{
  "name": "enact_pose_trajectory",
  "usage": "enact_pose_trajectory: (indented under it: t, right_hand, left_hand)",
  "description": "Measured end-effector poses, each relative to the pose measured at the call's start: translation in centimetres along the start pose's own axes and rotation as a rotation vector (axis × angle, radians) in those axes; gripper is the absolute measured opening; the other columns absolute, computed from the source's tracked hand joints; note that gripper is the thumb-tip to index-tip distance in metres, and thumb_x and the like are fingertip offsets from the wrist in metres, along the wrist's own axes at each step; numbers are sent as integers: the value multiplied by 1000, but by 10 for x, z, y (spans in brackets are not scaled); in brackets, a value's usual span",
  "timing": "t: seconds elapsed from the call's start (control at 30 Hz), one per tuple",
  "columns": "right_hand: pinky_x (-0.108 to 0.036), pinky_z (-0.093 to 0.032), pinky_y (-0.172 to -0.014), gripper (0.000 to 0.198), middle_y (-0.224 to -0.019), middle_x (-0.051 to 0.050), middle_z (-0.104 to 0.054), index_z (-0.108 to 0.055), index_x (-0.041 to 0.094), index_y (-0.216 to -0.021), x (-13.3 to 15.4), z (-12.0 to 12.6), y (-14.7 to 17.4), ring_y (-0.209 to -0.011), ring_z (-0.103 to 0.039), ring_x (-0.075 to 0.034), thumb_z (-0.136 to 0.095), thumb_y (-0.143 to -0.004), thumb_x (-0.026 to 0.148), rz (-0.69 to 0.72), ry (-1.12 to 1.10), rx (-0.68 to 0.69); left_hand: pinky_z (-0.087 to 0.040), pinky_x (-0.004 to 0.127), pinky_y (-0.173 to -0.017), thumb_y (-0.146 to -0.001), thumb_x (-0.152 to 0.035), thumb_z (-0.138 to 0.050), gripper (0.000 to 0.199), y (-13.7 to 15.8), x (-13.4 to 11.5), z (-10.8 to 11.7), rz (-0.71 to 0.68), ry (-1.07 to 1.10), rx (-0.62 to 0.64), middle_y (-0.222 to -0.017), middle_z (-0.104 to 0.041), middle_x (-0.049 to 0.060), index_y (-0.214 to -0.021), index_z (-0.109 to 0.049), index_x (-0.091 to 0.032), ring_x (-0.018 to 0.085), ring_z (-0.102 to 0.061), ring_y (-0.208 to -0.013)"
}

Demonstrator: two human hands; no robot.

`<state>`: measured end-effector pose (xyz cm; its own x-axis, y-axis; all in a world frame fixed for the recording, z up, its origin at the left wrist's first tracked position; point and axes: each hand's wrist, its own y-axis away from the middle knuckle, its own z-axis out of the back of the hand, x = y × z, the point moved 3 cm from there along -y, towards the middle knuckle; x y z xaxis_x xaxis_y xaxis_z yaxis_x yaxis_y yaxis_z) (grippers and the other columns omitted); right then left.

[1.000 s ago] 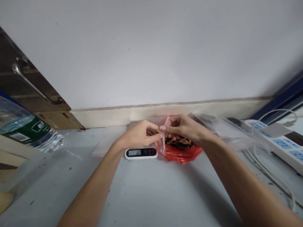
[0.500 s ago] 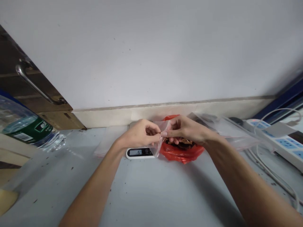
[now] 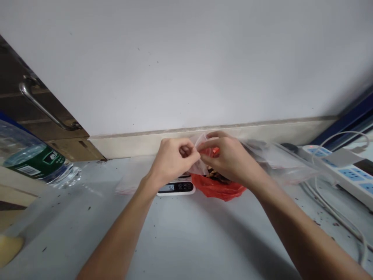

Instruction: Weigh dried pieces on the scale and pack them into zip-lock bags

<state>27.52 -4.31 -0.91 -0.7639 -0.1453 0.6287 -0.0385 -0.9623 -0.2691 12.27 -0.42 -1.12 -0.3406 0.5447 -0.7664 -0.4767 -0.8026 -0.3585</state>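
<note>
Left hand and right hand pinch a clear bag

Thumb and fingertips of each hand are closed on the clear bag's upper edge, the hands almost meeting. The bag hangs between them, above the gap between a scale and an open red bag with dry brown pieces inside. The scale's display reads 9 and 2; any decimal point is too small to tell. Flat clear bags lie left of the scale. Farther right are more plastic bags and a power strip; far left, a water bottle.
</note>
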Motion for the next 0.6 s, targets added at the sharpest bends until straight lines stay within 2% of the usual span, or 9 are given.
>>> enact_pose_trajectory:
  t: [0.1, 0.17, 0.23, 0.3, 0.4, 0.47, 0.5, 0.53, 0.6]
  right_hand:
    - [-30, -50, -68, 18, -94, -6, -71, -76, 21, -89, -3, 2, 2, -75, -64, -20, -66, -75, 26, -32, 44, 204]
    - [-32, -51, -71, 53, -94, -3, -72, -69, 24, -126, -9, 10, 2, -75, -64, -20, -72, -73, 33, 5, 9, 230]
    - [-36, -54, -75, 85, -93, -3, -73, -46, 27, -153, -16, 21, 1, -77, -67, -22, -75, -74, 41, 29, -34, 205]
    - [-38, -56, -75, 98, -91, -3, -74, -29, 28, -162, -23, 30, 1, -76, -69, -23, -73, -76, 46, 25, -102, 201]
    - [-37, -58, -75, 104, -97, -5, -76, -17, 29, -165, -30, 43, 1, -79, -72, -24, -71, -78, 48, 29, -202, 217]
    - [-37, -59, -75, 100, -101, -7, -77, -23, 28, -164, -36, 53, 2, -85, -73, -26, -70, -78, 50, 24, -189, 258]
    - [-36, -58, -74, 92, -102, -7, -77, -35, 28, -160, -41, 58, 4, -87, -73, -26, -69, -78, 51, 20, -154, 304]
    - [-36, -58, -72, 79, -102, -8, -78, -51, 28, -151, -46, 62, 6, -88, -73, -27, -69, -78, 52, 20, -112, 366]
    - [-34, -57, -68, 47, -97, -7, -79, -78, 28, -115, -56, 70, 13, -83, -73, -26, -70, -76, 53, 28, -51, 457]
  left_hand:
    - [-49, 23, -61, -81, -21, -57, 14, 0, -6, -2, -109, -11, -61, -65, -67, -1, -70, -65, -19, 13, -61, -62]
    - [-54, 26, -76, -86, -24, -57, 13, -3, -3, 4, -114, -22, -215, -87, -74, 3, -83, -69, -19, 17, -68, -84]
    - [-54, 30, -89, -90, -27, -58, 21, -7, 8, 11, 10, 40, -331, -118, -72, 8, -105, -70, -20, 22, -66, -111]
    - [-55, 34, -93, -93, -31, -59, 37, -12, 23, 9, 217, 244, -247, -130, -68, 10, -129, -63, -23, 24, -66, -117]
    - [-56, 36, -94, -92, -30, -65, 51, -15, 35, 0, 380, 568, -78, -111, -74, 8, -141, -54, -24, 22, -71, -104]
    - [-55, 35, -95, -84, -25, -75, 53, -17, 38, -3, 388, 646, -107, -97, -76, 5, -134, -59, -21, 20, -72, -97]
    - [-55, 34, -94, -79, -25, -80, 53, -18, 40, -3, 383, 650, -154, -92, -76, 3, -128, -62, -20, 19, -72, -95]
    - [-54, 33, -93, -74, -25, -84, 54, -19, 41, -2, 372, 644, -200, -91, -76, 3, -124, -63, -20, 19, -72, -94]
    - [-54, 32, -92, -69, -29, -88, 57, -22, 41, -2, 333, 630, -257, -93, -77, 3, -120, -64, -21, 19, -72, -97]
